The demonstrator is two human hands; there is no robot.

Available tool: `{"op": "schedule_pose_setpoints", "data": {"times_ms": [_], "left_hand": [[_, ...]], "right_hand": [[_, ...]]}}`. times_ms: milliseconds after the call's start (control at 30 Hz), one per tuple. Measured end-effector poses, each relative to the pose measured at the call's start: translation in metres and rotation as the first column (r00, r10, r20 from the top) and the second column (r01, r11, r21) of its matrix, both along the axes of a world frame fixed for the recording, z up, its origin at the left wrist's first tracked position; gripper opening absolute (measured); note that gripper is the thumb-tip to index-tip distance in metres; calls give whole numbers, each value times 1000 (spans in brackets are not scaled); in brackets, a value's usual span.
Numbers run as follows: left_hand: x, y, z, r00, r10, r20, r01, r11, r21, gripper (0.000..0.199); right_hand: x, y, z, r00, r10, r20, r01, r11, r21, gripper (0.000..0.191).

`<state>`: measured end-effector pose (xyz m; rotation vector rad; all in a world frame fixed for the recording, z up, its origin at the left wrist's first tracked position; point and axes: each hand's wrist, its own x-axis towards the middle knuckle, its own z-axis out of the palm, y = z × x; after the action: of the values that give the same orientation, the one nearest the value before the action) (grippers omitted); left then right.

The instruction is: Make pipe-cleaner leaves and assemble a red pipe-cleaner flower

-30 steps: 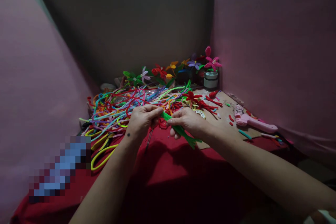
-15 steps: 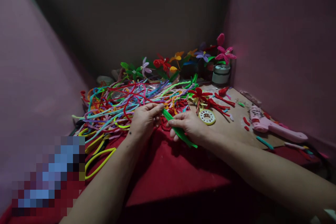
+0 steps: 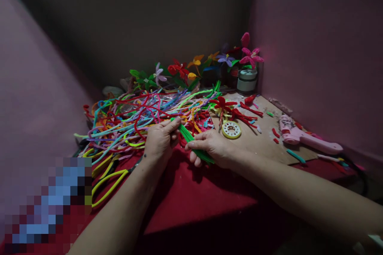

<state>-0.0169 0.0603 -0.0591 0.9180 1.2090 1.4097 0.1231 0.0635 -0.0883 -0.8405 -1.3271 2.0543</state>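
Note:
A flat bundle of green pipe cleaners (image 3: 186, 133) slants between my two hands over the front of the red cloth. My left hand (image 3: 161, 137) pinches its upper end between thumb and fingers. Lower down, my right hand (image 3: 209, 145) grips the same bundle, thumb on top and fingers beneath. Behind my left hand spreads a tangled heap of many-coloured pipe cleaners (image 3: 143, 116). Just beyond my right hand lies a yellow-rimmed roll of tape (image 3: 231, 130), with a red pipe-cleaner flower (image 3: 222, 104) behind it.
On the brown board (image 3: 263, 143) at right lie a pink hair-straightener-like tool (image 3: 311, 139) and scattered cut pieces. Finished flowers line the back, near a grey-white jar (image 3: 247, 81). Yellow-handled pliers (image 3: 110, 185) rest left on the red cloth (image 3: 191, 199).
The whole view has shifted slightly, so things sit a little further left. The bundle's upper tip now shows past my left fingers, and less of its lower end sticks out below my right hand.

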Motion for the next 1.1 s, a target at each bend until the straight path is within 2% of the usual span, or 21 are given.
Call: {"op": "schedule_pose_setpoints", "data": {"times_ms": [133,300,367,433,533,667,800,933,1100], "left_hand": [[-6,1,1,992,116,41,-118,992,44,25],[-10,2,1,988,136,70,-139,990,39,23],[-12,2,1,995,68,74,-70,997,22,23],[-14,2,-1,995,-70,74,70,998,2,26],[-17,2,-5,960,-272,58,275,960,-52,35],[-15,1,-8,928,-373,17,372,920,-126,30],[-11,-2,-5,948,-316,-50,304,939,-159,29],[-10,-3,-4,964,-216,-155,186,964,-187,30],[-10,-1,-5,976,-194,-96,167,958,-232,31]], "right_hand": [[-2,-5,-2,999,51,-12,-51,999,10,13],[-2,-5,-5,998,57,2,-57,998,39,14],[-1,-4,-5,998,57,6,-57,998,35,14],[0,-3,-4,998,63,12,-64,998,24,15],[1,-1,-4,998,64,2,-64,998,16,15],[3,2,-5,996,81,-47,-80,997,22,14],[3,3,-5,994,95,-50,-94,995,30,13],[2,0,1,998,49,47,-51,998,43,13],[0,-4,5,998,9,67,-16,994,104,13]]}}
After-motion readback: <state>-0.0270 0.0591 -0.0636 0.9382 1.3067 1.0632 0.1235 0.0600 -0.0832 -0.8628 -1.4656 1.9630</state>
